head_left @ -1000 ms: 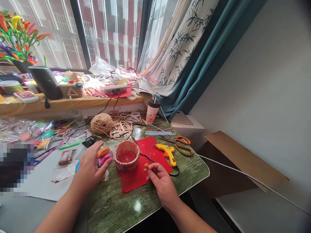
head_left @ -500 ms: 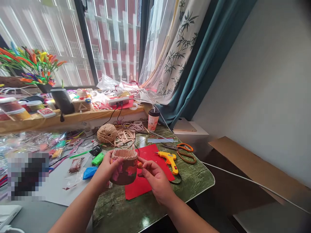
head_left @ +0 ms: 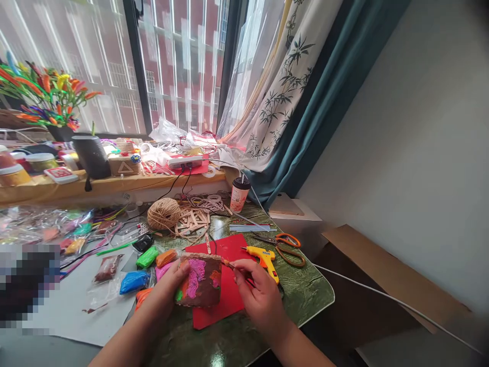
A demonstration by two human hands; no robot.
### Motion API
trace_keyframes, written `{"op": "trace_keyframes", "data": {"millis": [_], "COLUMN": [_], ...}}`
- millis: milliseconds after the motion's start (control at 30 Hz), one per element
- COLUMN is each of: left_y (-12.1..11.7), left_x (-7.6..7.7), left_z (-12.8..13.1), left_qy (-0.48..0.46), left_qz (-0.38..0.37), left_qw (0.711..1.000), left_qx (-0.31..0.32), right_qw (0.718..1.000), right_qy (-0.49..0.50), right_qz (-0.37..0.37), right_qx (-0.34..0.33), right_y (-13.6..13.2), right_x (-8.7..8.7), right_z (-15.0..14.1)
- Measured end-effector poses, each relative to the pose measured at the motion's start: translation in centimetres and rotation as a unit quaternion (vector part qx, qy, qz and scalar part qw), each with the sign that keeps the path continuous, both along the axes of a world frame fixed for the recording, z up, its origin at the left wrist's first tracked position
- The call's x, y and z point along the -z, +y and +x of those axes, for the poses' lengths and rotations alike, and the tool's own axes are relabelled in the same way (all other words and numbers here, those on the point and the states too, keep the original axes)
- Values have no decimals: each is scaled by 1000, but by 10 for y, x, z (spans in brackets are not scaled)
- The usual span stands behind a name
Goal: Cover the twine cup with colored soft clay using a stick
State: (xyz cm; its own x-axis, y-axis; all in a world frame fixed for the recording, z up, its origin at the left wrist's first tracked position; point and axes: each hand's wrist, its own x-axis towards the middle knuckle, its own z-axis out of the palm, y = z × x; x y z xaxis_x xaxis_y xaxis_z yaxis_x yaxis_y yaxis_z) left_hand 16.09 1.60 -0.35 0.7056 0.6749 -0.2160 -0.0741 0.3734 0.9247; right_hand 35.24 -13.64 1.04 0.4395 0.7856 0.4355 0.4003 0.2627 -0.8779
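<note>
My left hand (head_left: 170,285) is wrapped round the side of a brown cup-shaped pot (head_left: 206,293). Pink, orange and green patches, apparently clay, cover its wall, and a pale ridged trim runs along its rim. The pot is tilted so its side faces me and its inside is hidden. My right hand (head_left: 260,295) is closed at the pot's right edge, thumb and fingers pinched near the rim. A small brownish bit shows at the fingertips, too small to name. Beneath the pot lies a red sheet (head_left: 233,247), with a yellow glue gun (head_left: 263,257) on its right side.
Orange-handled scissors (head_left: 288,239) lie at the right. Behind are a twine ball (head_left: 163,214), wooden sticks (head_left: 193,220) and a lidded paper cup (head_left: 240,194). Packets of blue clay (head_left: 133,282) and green clay (head_left: 147,257) sit left. A cable (head_left: 367,284) hangs off the table's right edge.
The pot has tipped so its inside no longer shows, and more pink patches face me. My right hand has come to the rim's right edge. The view has shifted slightly.
</note>
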Motion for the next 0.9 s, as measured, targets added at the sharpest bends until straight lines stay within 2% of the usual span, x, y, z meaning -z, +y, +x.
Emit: {"op": "trace_keyframes", "data": {"millis": [100,200,333,400,700,900], "left_y": [-3,-8,-12,-11,-5,-7], "left_x": [0,-5,-14,-16,-1,-5], "left_z": [0,0,1,3,6,6], "left_qy": [1,5,-6,-13,-32,-31], "left_qz": [-23,-72,-159,-177,-190,-200], "left_qw": [1000,997,986,983,979,976], "left_qx": [-11,-20,-46,-51,-70,-77], "right_qw": [972,945,942,943,937,941], "right_qy": [-226,-314,-327,-324,-342,-324], "right_qz": [45,69,57,41,23,2], "right_qx": [-51,-61,-59,-61,-71,-93], "right_y": [0,7,16,18,24,19], "right_x": [-7,-9,0,4,11,17], "right_z": [5,4,0,-1,-2,-8]}}
